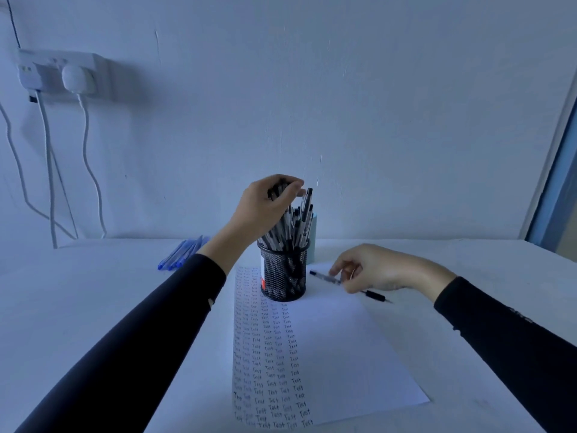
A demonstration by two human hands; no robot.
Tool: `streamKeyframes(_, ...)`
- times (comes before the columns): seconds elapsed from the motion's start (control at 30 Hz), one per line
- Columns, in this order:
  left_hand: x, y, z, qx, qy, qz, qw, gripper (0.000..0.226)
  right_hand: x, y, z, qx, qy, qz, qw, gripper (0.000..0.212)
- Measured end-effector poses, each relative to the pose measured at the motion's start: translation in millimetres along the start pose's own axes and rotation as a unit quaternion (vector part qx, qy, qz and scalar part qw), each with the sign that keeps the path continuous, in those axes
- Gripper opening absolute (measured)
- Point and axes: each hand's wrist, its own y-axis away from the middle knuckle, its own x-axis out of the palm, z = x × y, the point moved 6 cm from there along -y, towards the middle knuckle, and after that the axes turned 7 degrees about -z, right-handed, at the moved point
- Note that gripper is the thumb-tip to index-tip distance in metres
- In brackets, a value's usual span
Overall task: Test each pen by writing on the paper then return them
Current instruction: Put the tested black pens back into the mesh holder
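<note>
Left hand [268, 203] grips tops of pens [296, 223], cup [284, 276] below it; right hand [371, 270] pinches pen [327, 278] under its fingertips. Advise: draw one straight up, don't tip cup.

Dim, with a cold blue cast overall; the paper [343, 348] at 5 o'clock is the lightest patch; the wall socket [59, 68] at 10 o'clock throws a soft shadow toward 3 o'clock; wide-angle distortion bends the window frame [554, 157] at 3 o'clock; detail looks slightly soft.
</note>
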Motion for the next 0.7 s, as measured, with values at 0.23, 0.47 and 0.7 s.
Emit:
streamKeyframes(0.23, -9.8, 5.2, 0.8, 0.005, -0.056, 0.075, 0.996, 0.047, -63.2, -6.1, 35.7, -0.111, -0.377, -0.178, 0.902, 0.009)
streamKeyframes(0.47, -11.8, 23.7, 27.7, -0.053, -0.02, 0.073, 0.996, 0.108, -51.9, -19.1, 71.0, -0.198, -0.321, -0.243, 0.894, 0.016)
streamKeyframes(0.7, -0.9, 32.6, 47.9, -0.122, 0.08, 0.131, 0.981, 0.135, -45.4, -17.7, 72.5, -0.192, -0.257, -0.253, 0.913, 0.024)
